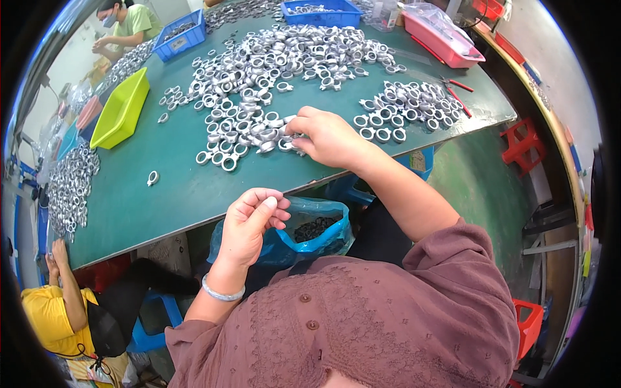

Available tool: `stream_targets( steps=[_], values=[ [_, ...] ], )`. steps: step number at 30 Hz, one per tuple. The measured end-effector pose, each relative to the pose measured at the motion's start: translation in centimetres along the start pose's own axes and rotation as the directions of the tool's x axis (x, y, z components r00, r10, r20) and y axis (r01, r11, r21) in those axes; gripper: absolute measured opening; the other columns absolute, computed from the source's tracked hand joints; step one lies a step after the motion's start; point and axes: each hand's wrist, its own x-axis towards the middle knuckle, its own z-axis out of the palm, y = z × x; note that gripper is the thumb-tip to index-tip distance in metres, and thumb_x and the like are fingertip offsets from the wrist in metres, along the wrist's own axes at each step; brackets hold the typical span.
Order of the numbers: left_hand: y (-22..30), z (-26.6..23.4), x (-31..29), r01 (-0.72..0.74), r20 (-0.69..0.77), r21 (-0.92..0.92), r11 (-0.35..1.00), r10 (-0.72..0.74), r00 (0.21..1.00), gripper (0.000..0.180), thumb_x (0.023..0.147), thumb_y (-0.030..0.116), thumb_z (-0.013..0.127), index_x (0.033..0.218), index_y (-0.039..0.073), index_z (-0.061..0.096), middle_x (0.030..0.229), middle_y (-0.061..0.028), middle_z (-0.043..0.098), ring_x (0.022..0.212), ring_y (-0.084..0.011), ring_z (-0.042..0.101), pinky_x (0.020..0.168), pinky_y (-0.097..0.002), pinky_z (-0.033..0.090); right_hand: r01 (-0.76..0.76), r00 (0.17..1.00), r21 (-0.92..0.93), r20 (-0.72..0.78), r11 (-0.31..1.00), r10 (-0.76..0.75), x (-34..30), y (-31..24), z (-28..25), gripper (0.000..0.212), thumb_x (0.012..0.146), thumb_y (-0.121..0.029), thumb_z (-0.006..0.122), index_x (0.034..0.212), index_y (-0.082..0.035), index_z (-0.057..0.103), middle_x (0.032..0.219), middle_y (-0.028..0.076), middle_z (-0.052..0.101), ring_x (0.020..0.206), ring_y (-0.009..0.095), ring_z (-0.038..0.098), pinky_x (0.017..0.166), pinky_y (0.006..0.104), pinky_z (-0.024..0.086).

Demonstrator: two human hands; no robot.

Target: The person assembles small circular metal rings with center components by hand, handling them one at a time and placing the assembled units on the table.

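Note:
My right hand (323, 138) reaches onto the near right edge of a large heap of silver metal rings with small lugs (259, 126). Its fingers curl down around a ring there, partly hidden by the hand. Closer to me, my left hand (253, 223) hovers just off the table's front edge, fingers curled and thumb pressed toward them. Whatever it may hold is too small or hidden to make out. Below it hangs an open blue plastic bag (336, 236) with small dark pieces (315, 229) inside.
Right of the heap lies a smaller ring pile (411, 107) beside red-handled pliers (458, 97). A lime-green tray (123, 107), blue bins (181, 39) and a pink tray (446, 48) stand on the green table (142, 213). One person in yellow (61, 317) sits left; another in green (139, 26) sits far left.

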Motion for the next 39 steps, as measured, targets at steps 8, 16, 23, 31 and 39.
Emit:
stream_targets(
  steps=[8,16,23,31,39],
  values=[
    [0.1,-0.5,0.4,-0.035,-0.046,-0.006,0.999,0.035,0.998,0.019,0.089,0.011,0.046,0.103,0.0,0.052,0.087,-0.01,0.06,0.071,-0.0136,0.059,0.061,-0.0235,0.049,-0.012,0.998,0.353,-0.058,0.935,0.035,-0.1,-1.0,-0.3,0.009,0.076,-0.002,0.06,0.085,-0.003,0.059,0.077,0.006,0.056,0.069,0.015,0.055,0.063,0.025,0.043],
    [0.6,-0.1,1.3,-0.011,0.068,-0.204,0.979,0.025,0.997,0.026,0.092,0.017,0.042,0.107,-0.002,0.05,0.088,-0.0113,0.061,0.072,-0.0147,0.06,0.062,-0.024,0.05,-0.191,0.98,0.722,0.179,0.665,0.087,-1.4,-4.7,0.5,0.008,0.081,-0.002,0.056,0.087,0.0,0.06,0.079,0.002,0.058,0.072,0.007,0.053,0.065,0.0214,0.043],
    [0.0,-1.1,1.0,0.054,0.18,-0.398,0.916,0.02,0.984,0.026,0.093,0.018,0.04,0.105,-0.002,0.051,0.09,-0.0128,0.06,0.074,-0.0168,0.06,0.064,-0.024,0.05,-0.24,0.97,0.811,0.18,0.533,0.163,-2.4,-5.4,0.6,0.016,0.08,0.001,0.056,0.095,0.002,0.06,0.082,0.002,0.057,0.075,0.007,0.054,0.067,0.021,0.044],
    [-1.0,-1.3,0.9,0.075,0.276,-0.565,0.822,0.103,0.955,0.027,0.091,0.016,0.042,0.11,-0.002,0.049,0.093,-0.0126,0.06,0.078,-0.0168,0.058,0.067,-0.0258,0.049,-0.135,0.988,0.833,0.076,0.537,0.131,-3.0,-6.6,0.9,0.019,0.076,0.002,0.057,0.095,0.001,0.06,0.074,0.002,0.057,0.069,0.008,0.055,0.065,0.0228,0.045],
    [-1.0,-1.6,0.3,0.101,0.302,-0.519,0.849,0.071,0.951,0.029,0.091,0.017,0.041,0.112,-0.003,0.048,0.096,-0.0155,0.059,0.077,-0.0184,0.059,0.066,-0.0262,0.049,-0.237,0.965,0.853,0.152,0.465,0.211,-3.1,-5.9,1.1,0.016,0.079,-0.001,0.058,0.094,0.002,0.061,0.081,0.004,0.061,0.075,0.009,0.057,0.068,0.0232,0.046]
  ],
)
